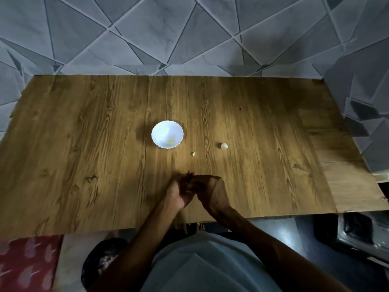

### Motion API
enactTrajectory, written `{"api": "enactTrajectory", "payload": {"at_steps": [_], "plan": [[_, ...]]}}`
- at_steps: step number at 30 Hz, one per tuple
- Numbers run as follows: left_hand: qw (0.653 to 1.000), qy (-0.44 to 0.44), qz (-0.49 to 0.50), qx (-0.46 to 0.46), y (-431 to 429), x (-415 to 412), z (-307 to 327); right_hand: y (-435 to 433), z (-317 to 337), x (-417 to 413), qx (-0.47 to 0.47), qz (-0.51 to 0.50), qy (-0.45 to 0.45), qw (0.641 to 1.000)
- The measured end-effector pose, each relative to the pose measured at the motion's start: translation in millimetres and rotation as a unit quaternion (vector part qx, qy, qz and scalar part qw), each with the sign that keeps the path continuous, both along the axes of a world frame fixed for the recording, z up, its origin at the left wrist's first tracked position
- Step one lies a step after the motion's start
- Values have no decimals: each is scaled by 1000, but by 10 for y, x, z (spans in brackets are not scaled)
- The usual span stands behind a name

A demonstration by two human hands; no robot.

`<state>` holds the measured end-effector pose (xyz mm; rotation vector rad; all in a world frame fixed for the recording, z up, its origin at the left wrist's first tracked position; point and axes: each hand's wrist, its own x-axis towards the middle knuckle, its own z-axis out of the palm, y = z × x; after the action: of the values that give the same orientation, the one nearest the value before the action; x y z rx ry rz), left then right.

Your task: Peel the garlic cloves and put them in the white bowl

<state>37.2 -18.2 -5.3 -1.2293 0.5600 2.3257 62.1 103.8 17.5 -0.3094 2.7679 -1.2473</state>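
A small white bowl stands near the middle of the wooden table, with something yellowish inside it. To its right lie a small garlic clove and a larger piece of garlic. Near the table's front edge my left hand and my right hand are pressed together, fingers curled. A small pale bit shows between them, most likely a garlic clove; most of it is hidden by the fingers and blurred.
The table's front edge runs just below my wrists. A grey patterned wall rises behind the table. A red patterned cloth lies at lower left and a dark metal object at lower right.
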Motion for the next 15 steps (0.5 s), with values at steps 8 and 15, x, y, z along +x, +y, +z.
{"api": "enactTrajectory", "payload": {"at_steps": [8, 15], "plan": [[999, -14, 18, 25, 114, 60, -24, 21, 86, 67, 75, 42, 100, 991], [999, 11, 25, -26, -39, 34, -16, 531, -269, -176, 88, -94, 31, 991]]}}
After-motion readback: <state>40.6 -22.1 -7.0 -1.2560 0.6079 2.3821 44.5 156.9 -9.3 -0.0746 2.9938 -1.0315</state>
